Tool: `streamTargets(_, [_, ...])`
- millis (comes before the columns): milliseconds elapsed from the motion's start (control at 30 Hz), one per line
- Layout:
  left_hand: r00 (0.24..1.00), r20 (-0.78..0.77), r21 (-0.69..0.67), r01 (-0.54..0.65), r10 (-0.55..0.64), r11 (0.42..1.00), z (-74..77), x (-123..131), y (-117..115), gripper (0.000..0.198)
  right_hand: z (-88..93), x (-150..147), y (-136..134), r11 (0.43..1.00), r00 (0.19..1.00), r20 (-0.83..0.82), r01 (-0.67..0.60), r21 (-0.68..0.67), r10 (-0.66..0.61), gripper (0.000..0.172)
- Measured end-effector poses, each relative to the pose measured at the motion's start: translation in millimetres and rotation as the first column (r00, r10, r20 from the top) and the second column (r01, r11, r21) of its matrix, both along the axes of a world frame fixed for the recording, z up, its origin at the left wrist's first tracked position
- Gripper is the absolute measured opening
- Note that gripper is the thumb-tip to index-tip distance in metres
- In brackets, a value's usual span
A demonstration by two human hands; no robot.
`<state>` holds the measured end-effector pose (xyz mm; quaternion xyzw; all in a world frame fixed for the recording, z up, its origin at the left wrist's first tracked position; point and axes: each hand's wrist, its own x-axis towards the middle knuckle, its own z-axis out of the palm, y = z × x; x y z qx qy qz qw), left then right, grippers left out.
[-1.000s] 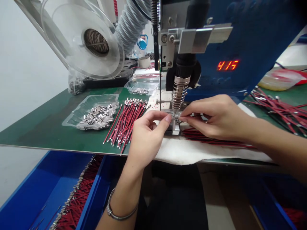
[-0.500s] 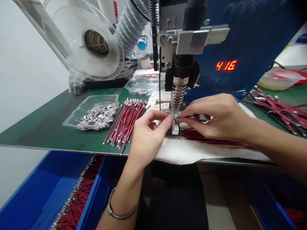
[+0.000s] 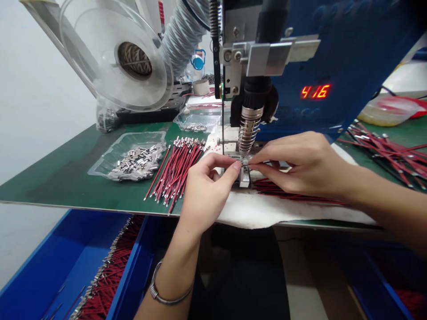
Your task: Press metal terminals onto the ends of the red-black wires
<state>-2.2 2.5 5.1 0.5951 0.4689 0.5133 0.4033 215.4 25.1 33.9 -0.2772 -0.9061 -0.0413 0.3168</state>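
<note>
Both hands meet beneath the spring-wrapped soldering head (image 3: 249, 130) of a blue machine, at a small metal fixture (image 3: 244, 178). My left hand (image 3: 211, 186) comes in from the left, thumb and forefinger pinched at the fixture; whatever lies between these fingertips is too small to make out. On the other side, my right hand (image 3: 300, 164) pinches a thin dark wire (image 3: 271, 162) whose end points at the fixture. Below that hand, more red and black wires (image 3: 283, 192) lie on a white cloth (image 3: 253, 211).
Left of my hands lies a pile of red and black wires with metal ends (image 3: 180, 169), beside a clear tray (image 3: 96, 166) of metal connectors. A fume extractor hood (image 3: 100, 58) hangs above. Blue bins (image 3: 83, 242) sit below the table edge. More wires (image 3: 390, 151) lie at right.
Both hands stay at the fixture with almost the same grip. The whole view has shifted very slightly.
</note>
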Motion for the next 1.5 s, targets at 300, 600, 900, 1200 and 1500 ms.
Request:
streamTargets(300, [1.0,-0.007,0.004,-0.016,0.016,1.0,0.7,1.0,-0.4,0.013,0.7,1.1,0.5,0.999,1.0,0.008,-0.014,0.038,0.014,0.017])
streamTargets(600, [1.0,-0.001,0.018,-0.008,0.008,1.0,-2.1,0.0,-0.8,0.016,0.5,1.0,0.1,1.0,1.0,0.02,0.001,0.029,-0.001,0.019])
streamTargets(900, [1.0,-0.003,0.024,-0.012,0.012,1.0,0.2,1.3,-0.1,0.016,0.1,0.7,-1.0,1.0,0.999,0.026,0.024,0.012,-0.024,0.02])
streamTargets(1200, [1.0,-0.01,0.013,-0.018,0.018,1.0,-0.8,0.8,-0.6,0.014,0.8,0.6,0.6,1.0,0.999,0.026,0.023,-0.016,-0.023,0.02])
streamTargets(1500, [1.0,-0.01,0.013,-0.021,0.021,1.0,-0.3,1.6,-0.6,0.013,0.1,-0.9,0.9,0.998,1.0,0.018,0.014,-0.066,-0.013,0.02])
